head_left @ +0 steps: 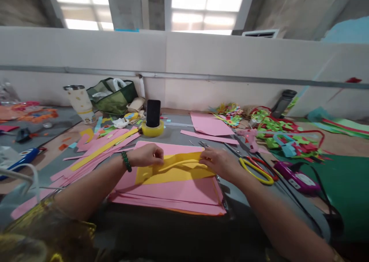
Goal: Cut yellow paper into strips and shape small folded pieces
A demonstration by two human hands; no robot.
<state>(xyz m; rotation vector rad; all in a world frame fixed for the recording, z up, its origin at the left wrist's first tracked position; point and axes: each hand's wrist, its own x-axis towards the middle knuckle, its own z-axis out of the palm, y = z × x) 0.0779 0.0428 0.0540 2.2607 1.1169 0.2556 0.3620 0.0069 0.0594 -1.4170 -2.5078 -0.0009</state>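
Head view: a person works with two bare hands at a cluttered table, and from where I stand the middle is orderly while the edges are busy. Yellow paper [175, 173] lies on top of a stack of pink sheets [173, 193], directly in front of the person, its far edge raised in a narrow band. The left hand [148, 155], with a green bead bracelet [126, 161] at its wrist, has thumb and fingers curled together on the paper toward its left end. The right hand [216, 162] grips the right end between thumb and fingertips. Holding both ends probably lets the raised band run level between them, and the stack seems to serve as a flat, slightly raised base.

Beyond the stack, a phone [153, 113] stands upright at a yellow tape roll [152, 130], which appears to prop it. Scissors [265, 182] with coloured handles and a pink glue gun [251, 140] lie near the right hand, presumably for easy reach. Pink strips [62, 174] fan out on the left, apparently pushed aside to leave working room.
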